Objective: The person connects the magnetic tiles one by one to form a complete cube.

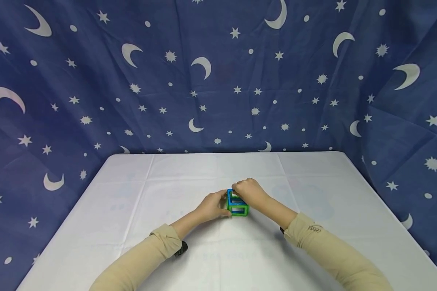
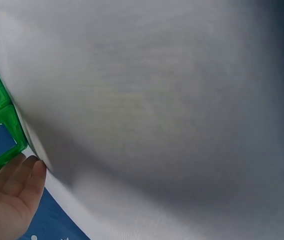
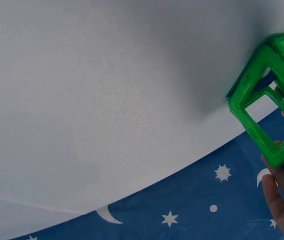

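1. We see the left hand (image 1: 214, 206) pressed against the left side of a small cube of square frames (image 1: 236, 203) that sits on the white tablecloth (image 1: 131, 210), near the middle of the table.
2. We see the right hand (image 1: 248, 193) draped over the cube's top and far right side, fingers curled down round its upper edge: it is grasping the cube.
3. The cube is built of green frames with a blue one on its left face; the nearest green frame stands upright on the cloth.
4. In the left wrist view, a green frame (image 2: 2, 125) stands at the picture's left edge, and the left hand's fingers (image 2: 17, 182) lie just beside its lower corner, seemingly touching it. They look nearly straight, more a flat press than a clench, though the head view is too small to confirm this.
5. In the right wrist view, the joined green frames (image 3: 267, 107) fill the right edge, with right-hand fingertips (image 3: 282, 200) wrapped under the lower frame.
6. Both arms wear beige sleeves (image 1: 327, 250). A dark blue curtain (image 1: 218, 72) printed with white moons and stars hangs behind and around the table.
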A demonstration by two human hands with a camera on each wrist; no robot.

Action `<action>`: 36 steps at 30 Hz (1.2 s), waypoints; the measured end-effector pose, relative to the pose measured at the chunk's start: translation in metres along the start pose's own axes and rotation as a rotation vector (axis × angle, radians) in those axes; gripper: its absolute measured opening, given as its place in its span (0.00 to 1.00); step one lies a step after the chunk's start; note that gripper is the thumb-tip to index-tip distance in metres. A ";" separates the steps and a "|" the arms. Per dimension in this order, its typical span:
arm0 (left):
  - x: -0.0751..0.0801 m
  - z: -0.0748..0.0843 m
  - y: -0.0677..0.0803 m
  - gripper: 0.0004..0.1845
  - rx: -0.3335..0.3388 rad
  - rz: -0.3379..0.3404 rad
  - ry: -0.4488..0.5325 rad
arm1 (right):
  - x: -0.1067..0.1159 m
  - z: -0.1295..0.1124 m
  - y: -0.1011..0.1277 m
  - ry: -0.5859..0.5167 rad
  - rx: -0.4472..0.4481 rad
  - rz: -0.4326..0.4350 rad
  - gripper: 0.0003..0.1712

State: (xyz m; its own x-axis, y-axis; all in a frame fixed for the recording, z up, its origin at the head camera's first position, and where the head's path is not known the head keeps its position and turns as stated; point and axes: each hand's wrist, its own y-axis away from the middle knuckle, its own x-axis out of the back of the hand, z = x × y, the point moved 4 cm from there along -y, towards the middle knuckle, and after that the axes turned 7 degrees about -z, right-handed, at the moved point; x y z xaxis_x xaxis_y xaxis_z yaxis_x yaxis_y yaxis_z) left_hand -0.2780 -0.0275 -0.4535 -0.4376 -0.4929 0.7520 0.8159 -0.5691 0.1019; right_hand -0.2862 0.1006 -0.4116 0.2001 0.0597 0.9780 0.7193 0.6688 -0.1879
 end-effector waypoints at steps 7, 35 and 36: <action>-0.001 -0.002 0.001 0.37 0.019 0.048 0.003 | 0.002 -0.005 0.002 0.108 -0.001 -0.024 0.07; 0.013 -0.018 -0.002 0.18 0.189 0.056 0.306 | -0.042 0.033 0.031 -0.782 -0.437 -0.235 0.09; 0.012 -0.019 -0.006 0.16 0.198 0.090 0.278 | -0.044 0.032 0.030 -0.762 -0.452 -0.220 0.08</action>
State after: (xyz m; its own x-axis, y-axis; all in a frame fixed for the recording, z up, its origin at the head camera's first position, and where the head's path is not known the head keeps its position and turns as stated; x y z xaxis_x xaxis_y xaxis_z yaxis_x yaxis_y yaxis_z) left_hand -0.2952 -0.0421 -0.4572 -0.4243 -0.7109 0.5608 0.9015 -0.3897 0.1881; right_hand -0.2949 0.1415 -0.4570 -0.3506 0.5458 0.7610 0.9135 0.3783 0.1495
